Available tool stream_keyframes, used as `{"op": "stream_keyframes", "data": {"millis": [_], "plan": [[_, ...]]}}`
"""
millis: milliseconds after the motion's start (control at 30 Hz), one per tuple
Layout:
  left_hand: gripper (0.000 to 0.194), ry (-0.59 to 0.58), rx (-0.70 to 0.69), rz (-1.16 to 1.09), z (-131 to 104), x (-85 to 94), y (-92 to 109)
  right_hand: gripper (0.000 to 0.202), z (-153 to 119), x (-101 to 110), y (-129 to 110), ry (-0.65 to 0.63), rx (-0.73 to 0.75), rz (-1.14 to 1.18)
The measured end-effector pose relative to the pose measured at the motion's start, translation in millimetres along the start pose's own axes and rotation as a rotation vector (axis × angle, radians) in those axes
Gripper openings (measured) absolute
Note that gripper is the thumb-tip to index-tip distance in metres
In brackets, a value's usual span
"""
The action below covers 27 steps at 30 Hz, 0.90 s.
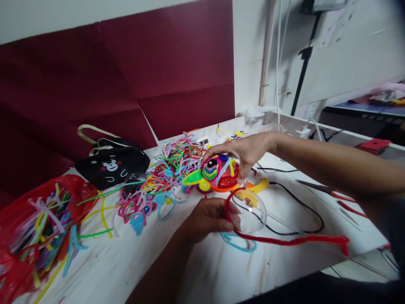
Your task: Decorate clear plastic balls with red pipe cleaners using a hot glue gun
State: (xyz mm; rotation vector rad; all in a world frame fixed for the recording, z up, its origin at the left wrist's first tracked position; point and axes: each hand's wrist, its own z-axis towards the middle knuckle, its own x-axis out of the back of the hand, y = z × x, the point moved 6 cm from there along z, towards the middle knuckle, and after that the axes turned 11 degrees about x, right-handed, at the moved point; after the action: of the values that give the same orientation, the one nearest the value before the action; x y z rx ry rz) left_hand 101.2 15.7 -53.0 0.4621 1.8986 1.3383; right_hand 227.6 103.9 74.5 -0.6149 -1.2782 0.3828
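Red plastic bag (pixel 79 184) is holding assorted pipe cleaners (pixel 52 221). Left hand (pixel 215 216) is pinching clear plastic dome (pixel 258 211) and red pipe cleaner (pixel 284 242); right hand (pixel 245 150), grip widely spread, is grasping decorated ball (pixel 221 175) above worktop (pixel 221 270).

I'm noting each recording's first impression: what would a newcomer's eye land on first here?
Probably the brightly coloured bird-like figure in the right hand, near the middle of the view. Just below it, the left hand holds a clear plastic dome with a fuzzy red strip trailing off to the right. Behind them, the tangled heap of multicoloured strips stands out against the dark red backdrop.
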Motion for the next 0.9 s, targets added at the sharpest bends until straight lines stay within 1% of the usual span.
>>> {"op": "stream_keyframes", "data": {"millis": [167, 300, 433, 500, 667, 800, 900], "plan": [[0.037, 0.019, -0.007, 0.001, -0.1, 3.2, -0.8, 0.093, -0.6, 2.5, 1.2, 0.029, -0.044, 0.060], [0.042, 0.025, -0.028, -0.014, 0.2, 5.3, -1.2, 0.098, -2.3, 7.2, 5.9, 0.074, -0.083, 0.037], [0.045, 0.028, -0.054, -0.034, 0.7, 7.4, -2.4, 0.086, -0.8, 8.0, 5.8, 0.132, -0.119, 0.117], [0.045, 0.028, -0.066, -0.047, 0.9, 8.5, -2.8, 0.083, 0.9, 5.4, 5.6, 0.132, -0.154, 0.140], [0.045, 0.044, -0.087, -0.070, 1.7, 10.7, -3.0, 0.096, 5.6, -3.2, 7.6, 0.081, -0.254, 0.045], [0.041, 0.048, -0.094, -0.069, 1.9, 8.5, 0.4, 0.107, 8.8, -3.6, 7.8, 0.118, -0.312, 0.017], [0.040, 0.051, -0.103, -0.064, 0.8, 7.4, 4.3, 0.110, 10.0, -1.5, 5.9, 0.133, -0.318, -0.006]]}}
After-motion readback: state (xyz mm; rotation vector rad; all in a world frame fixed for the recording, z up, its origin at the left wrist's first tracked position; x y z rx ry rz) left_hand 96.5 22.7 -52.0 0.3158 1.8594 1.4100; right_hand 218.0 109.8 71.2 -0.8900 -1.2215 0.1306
